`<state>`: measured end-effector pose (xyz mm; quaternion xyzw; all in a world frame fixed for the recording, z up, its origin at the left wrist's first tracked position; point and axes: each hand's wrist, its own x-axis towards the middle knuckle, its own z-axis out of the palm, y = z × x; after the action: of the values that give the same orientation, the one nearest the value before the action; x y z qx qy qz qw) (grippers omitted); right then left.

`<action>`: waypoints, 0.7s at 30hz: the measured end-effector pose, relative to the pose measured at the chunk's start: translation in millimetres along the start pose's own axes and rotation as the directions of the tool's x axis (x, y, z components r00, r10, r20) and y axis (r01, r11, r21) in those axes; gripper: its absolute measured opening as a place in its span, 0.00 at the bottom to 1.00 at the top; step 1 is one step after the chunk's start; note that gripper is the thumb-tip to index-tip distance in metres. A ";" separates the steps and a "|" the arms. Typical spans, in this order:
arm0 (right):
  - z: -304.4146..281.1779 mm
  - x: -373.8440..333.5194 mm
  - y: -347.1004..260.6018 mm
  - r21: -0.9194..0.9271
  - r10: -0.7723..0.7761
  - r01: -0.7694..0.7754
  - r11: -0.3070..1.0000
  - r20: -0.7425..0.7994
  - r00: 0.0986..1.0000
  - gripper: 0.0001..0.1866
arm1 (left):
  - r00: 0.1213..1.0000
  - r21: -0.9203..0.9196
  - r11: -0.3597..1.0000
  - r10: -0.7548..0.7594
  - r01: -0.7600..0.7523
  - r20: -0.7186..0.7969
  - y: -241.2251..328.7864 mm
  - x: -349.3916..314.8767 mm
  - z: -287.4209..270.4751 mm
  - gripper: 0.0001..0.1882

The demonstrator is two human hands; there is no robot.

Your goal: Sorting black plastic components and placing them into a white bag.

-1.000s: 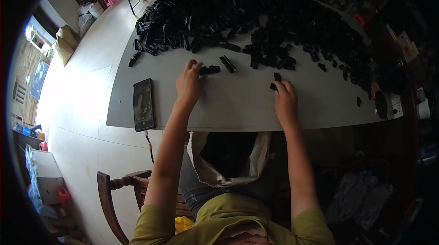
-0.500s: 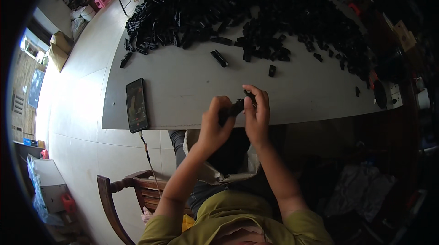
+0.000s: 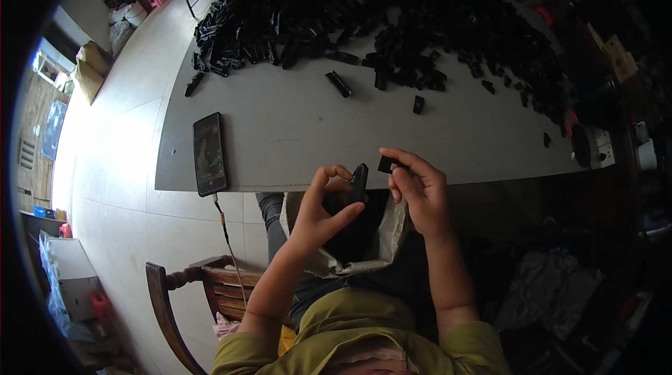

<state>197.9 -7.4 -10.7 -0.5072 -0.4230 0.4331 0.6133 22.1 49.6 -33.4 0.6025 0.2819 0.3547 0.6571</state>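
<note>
Just off the near edge of the grey table [image 3: 280, 137], my left hand [image 3: 318, 210] grips a long black plastic part [image 3: 359, 183] between thumb and fingers, its length pointing away from me. To its right, my right hand [image 3: 423, 196] pinches a small, flat black piece [image 3: 386, 164] between thumb and forefinger. A gap separates the two pieces. Beyond my hands lie a single long black channel-shaped part [image 3: 339, 84] and a small black block [image 3: 418, 105]. A light cloth or open sack [image 3: 388, 245] lies over my lap below.
Large heaps of black plastic parts [image 3: 280, 32] cover the far side of the table. A phone [image 3: 210, 154] with a cable lies at the table's left near corner. A wooden chair [image 3: 189, 284] stands at lower left, and a power socket [image 3: 603, 147] is at the right edge.
My hands have moved apart and nearer to me. The small flat piece in my right hand is now away from the long part, which has turned to point away from me.
</note>
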 end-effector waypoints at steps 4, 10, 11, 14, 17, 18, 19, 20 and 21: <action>-9.4 -1.8 -7.5 -0.130 -0.099 0.124 0.984 0.184 0.978 0.19 | 0.997 0.207 0.976 -0.066 0.071 -0.026 8.7 -4.6 -4.9 0.28; -7.1 -0.2 -8.3 -0.342 -0.311 0.395 0.853 0.276 0.910 0.19 | 0.989 0.502 0.861 0.003 -0.077 0.146 23.6 -3.6 -7.6 0.16; -8.3 -0.8 -8.7 -0.357 -0.296 0.390 0.849 0.291 0.910 0.19 | 0.990 0.504 0.860 0.001 -0.075 0.144 23.2 -3.3 -9.1 0.16; -16.0 -3.6 -15.6 -0.388 -0.254 0.379 0.840 0.337 0.907 0.18 | 0.976 0.389 0.897 0.170 -0.210 0.135 19.8 -3.6 -14.5 0.14; -20.8 -7.3 -15.6 -0.419 -0.221 0.370 0.829 0.362 0.905 0.19 | 0.992 0.238 0.967 0.071 -0.094 0.105 20.9 -7.9 -16.9 0.18; -21.7 -9.0 -15.0 -0.432 -0.217 0.368 0.823 0.359 0.908 0.20 | 0.996 0.157 0.987 -0.032 0.018 0.086 26.1 -9.4 -14.3 0.18; -23.2 -11.0 -15.2 -0.433 -0.215 0.365 0.824 0.357 0.909 0.20 | 0.988 0.073 0.989 -0.136 0.130 0.076 28.6 -10.9 -12.0 0.19; -24.2 -12.5 -15.6 -0.437 -0.229 0.375 0.817 0.351 0.908 0.20 | 0.988 0.073 0.989 -0.136 0.131 0.076 27.3 -12.4 -11.1 0.19; -24.6 -13.9 -15.9 -0.442 -0.243 0.385 0.810 0.345 0.907 0.20 | 0.990 0.031 0.993 -0.114 0.112 0.077 24.9 -14.1 -10.3 0.18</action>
<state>219.3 -28.8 0.8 -0.5062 -0.6792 0.2658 0.4601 2.5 44.9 -10.8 0.6075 0.2943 0.2892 0.6788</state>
